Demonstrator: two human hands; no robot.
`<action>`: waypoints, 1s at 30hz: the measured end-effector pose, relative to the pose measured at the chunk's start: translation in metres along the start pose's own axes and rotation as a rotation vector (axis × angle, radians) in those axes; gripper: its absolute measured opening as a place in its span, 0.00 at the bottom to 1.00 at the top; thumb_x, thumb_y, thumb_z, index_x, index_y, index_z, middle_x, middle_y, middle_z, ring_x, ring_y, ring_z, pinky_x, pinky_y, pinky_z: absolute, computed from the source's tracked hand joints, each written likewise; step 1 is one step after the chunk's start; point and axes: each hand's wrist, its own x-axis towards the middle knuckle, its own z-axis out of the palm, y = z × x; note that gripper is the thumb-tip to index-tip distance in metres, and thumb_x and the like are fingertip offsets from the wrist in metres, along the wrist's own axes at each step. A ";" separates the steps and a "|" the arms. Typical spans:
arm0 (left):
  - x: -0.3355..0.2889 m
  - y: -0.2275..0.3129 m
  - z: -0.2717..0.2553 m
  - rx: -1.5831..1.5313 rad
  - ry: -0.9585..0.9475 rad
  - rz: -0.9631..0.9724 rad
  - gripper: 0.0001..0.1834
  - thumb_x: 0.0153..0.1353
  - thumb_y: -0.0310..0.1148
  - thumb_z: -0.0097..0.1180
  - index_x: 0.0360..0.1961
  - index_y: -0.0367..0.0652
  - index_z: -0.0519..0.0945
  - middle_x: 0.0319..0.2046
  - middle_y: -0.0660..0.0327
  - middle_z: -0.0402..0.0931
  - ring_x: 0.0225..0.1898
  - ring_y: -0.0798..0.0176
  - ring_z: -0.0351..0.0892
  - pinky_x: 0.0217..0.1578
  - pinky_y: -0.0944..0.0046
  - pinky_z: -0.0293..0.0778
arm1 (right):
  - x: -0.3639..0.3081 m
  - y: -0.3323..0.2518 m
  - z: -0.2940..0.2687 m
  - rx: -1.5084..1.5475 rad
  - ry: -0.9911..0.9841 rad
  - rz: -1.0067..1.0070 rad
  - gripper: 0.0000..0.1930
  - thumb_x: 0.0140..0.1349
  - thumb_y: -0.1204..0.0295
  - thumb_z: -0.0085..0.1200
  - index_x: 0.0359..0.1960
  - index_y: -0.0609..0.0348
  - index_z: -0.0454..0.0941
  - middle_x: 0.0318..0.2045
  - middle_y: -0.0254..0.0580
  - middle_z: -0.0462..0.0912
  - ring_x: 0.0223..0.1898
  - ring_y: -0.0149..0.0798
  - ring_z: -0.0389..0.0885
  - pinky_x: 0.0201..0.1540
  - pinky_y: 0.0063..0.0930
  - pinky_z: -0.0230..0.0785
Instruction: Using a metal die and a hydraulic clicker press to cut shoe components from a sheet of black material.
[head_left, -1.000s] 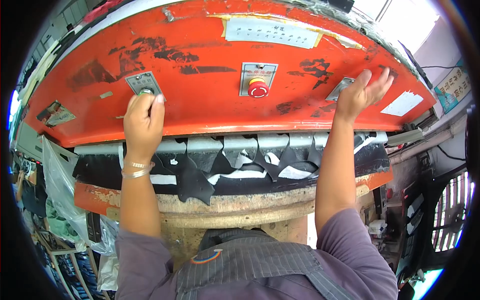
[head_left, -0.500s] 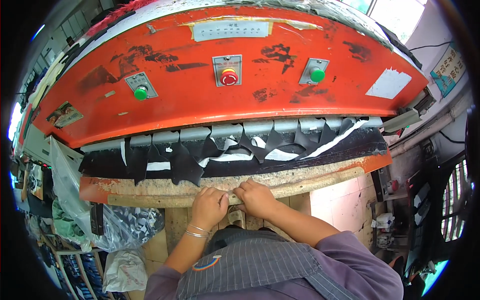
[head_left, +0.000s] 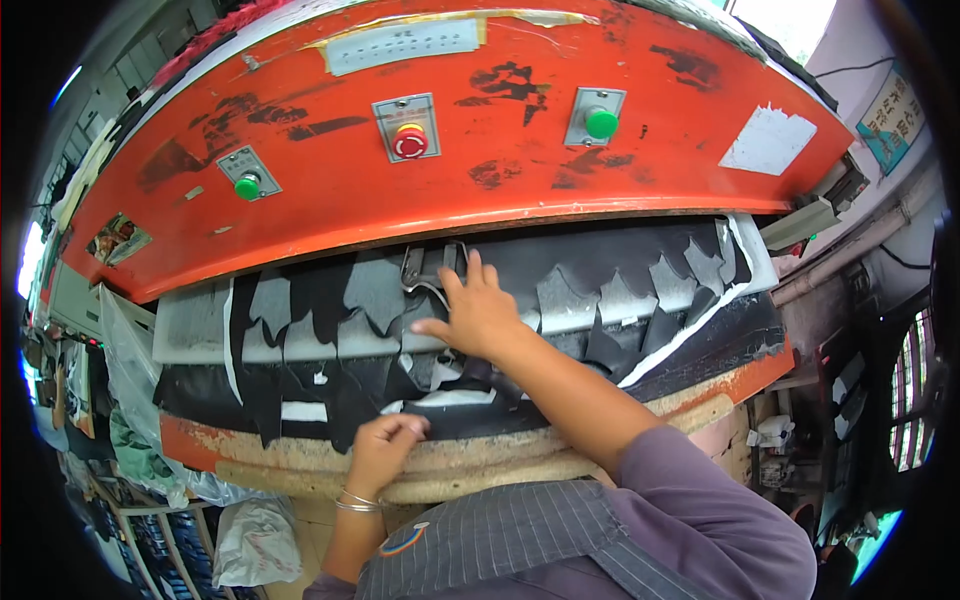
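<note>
My right hand point(head_left: 482, 310) reaches over the press bed with its fingers spread. Its fingertips are at a metal cutting die point(head_left: 428, 268) that stands on black sheet material point(head_left: 520, 258); whether they touch it I cannot tell. My left hand point(head_left: 385, 452), fingers curled in and nothing visible in them, hovers by the front edge of the bed near a hanging black scrap point(head_left: 347, 410). The sheet lies on a grey board point(head_left: 190, 325) and has jagged cut-outs along its near side. Pointed black strips and white strips point(head_left: 455, 399) hang over the front.
The red press beam point(head_left: 330, 195) spans the far side, with two green buttons point(head_left: 601, 124) and a red stop button point(head_left: 410, 141). A worn wooden rail point(head_left: 590, 446) edges the bed. Clear plastic point(head_left: 135, 345) hangs at left; a white sack point(head_left: 256, 540) sits on the floor.
My right hand has left the wooden rail and moved forward to the die. My left hand has lifted off the rail. More of the board and sheet now shows below the beam.
</note>
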 end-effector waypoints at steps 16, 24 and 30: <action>0.120 0.033 0.050 -0.587 0.019 -0.054 0.15 0.71 0.42 0.45 0.44 0.40 0.73 0.31 0.58 0.80 0.24 0.66 0.79 0.25 0.67 0.77 | -0.007 0.080 -0.004 0.744 -0.242 -0.256 0.27 0.45 0.55 0.64 0.47 0.57 0.81 0.60 0.71 0.60 0.62 0.66 0.59 0.62 0.47 0.60; 0.041 0.023 0.068 -0.119 -0.260 -0.445 0.17 0.63 0.36 0.59 0.47 0.36 0.74 0.28 0.62 0.79 0.18 0.71 0.75 0.19 0.71 0.70 | 0.035 0.110 -0.035 0.201 0.087 0.001 0.24 0.44 0.58 0.61 0.44 0.55 0.80 0.61 0.65 0.61 0.59 0.62 0.61 0.58 0.47 0.65; 0.052 0.073 0.045 0.437 0.097 0.147 0.33 0.57 0.36 0.64 0.61 0.36 0.67 0.49 0.51 0.75 0.39 0.61 0.79 0.39 0.65 0.74 | 0.024 0.132 -0.021 0.104 0.136 -0.018 0.46 0.42 0.51 0.67 0.64 0.53 0.62 0.64 0.66 0.58 0.63 0.62 0.58 0.62 0.50 0.58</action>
